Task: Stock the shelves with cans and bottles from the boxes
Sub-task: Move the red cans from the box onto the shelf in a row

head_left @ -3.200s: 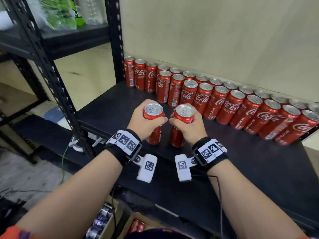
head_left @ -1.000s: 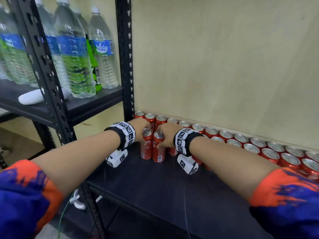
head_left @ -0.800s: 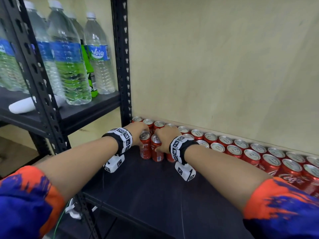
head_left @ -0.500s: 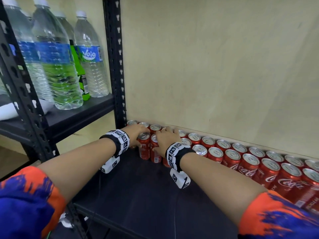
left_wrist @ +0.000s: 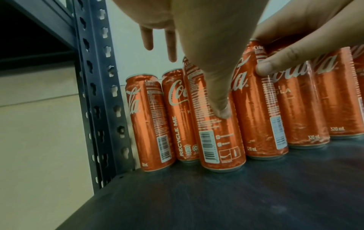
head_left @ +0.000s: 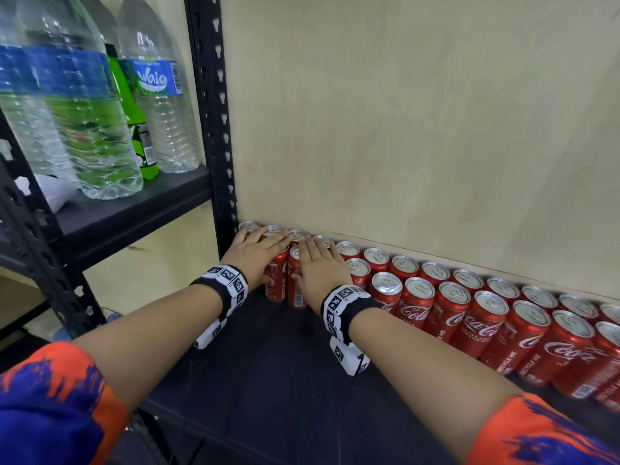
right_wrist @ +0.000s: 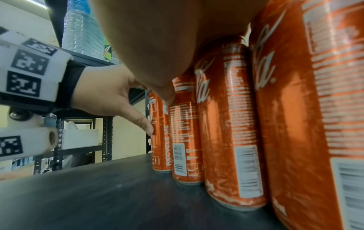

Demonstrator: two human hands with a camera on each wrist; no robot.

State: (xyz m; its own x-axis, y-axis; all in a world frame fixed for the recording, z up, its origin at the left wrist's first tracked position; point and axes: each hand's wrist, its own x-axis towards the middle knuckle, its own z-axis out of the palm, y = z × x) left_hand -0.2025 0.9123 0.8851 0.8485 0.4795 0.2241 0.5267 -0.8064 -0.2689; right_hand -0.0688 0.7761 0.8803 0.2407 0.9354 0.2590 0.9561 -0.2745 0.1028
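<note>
Two red Coca-Cola cans stand side by side at the left end of the can rows on the black shelf (head_left: 268, 364). My left hand (head_left: 258, 255) lies flat over the left can (head_left: 275, 285), fingers straight across the can tops behind it. In the left wrist view its thumb (left_wrist: 218, 96) touches that can's front (left_wrist: 220, 140). My right hand (head_left: 317, 263) lies flat over the right can (head_left: 295, 290), fingers stretched over the back row. Neither hand curls round a can. Seen from the right wrist, my palm (right_wrist: 157, 46) covers the can tops.
Two rows of red cans (head_left: 486, 313) run rightward along the plywood back wall (head_left: 402, 129). A black perforated upright (head_left: 211, 129) stands just left of the cans. Water bottles (head_left: 157, 95) fill the neighbouring shelf on the left. Bare shelf lies in front of the cans.
Both hands carried a can each from the shelf's front to the back left corner and set it down. The fingers then let go and straightened flat over the can tops.
</note>
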